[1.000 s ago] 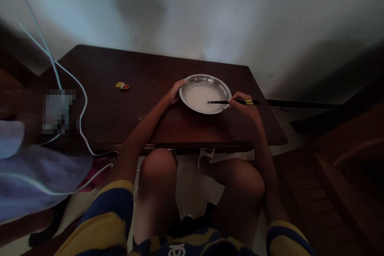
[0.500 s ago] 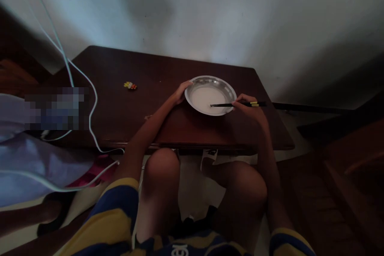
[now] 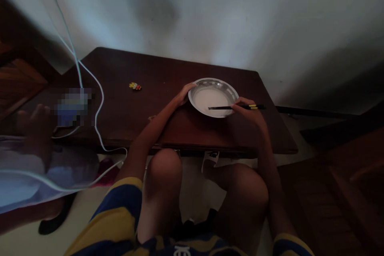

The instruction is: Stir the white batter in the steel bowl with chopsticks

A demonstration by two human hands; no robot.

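A shiny metal bowl (image 3: 231, 93) with a whitish, smooth-looking content stands on the dark wooden table (image 3: 126, 116). My left hand (image 3: 183, 94) grips the bowl's left rim, fingers closed at its edge. In my right hand (image 3: 246, 108), at the bowl's right side, are black chopsticks (image 3: 220, 108) with yellow bands near the back end. Their tips reach over the whitish content, at or just above its surface; which of these I cannot tell.
A small yellow, white and orange figurine (image 3: 135, 86) lies on the table's left part. White cables (image 3: 100, 100) loop over the left side, near a blurred-out object (image 3: 72, 108). Another person's hand (image 3: 36, 132) is at the far left. A pale wall (image 3: 204, 20) rises behind the table.
The view has shifted slightly, so things sit a little further right. The chopstick tips have moved left within the bowl. The other person's hand has come into view at the left.
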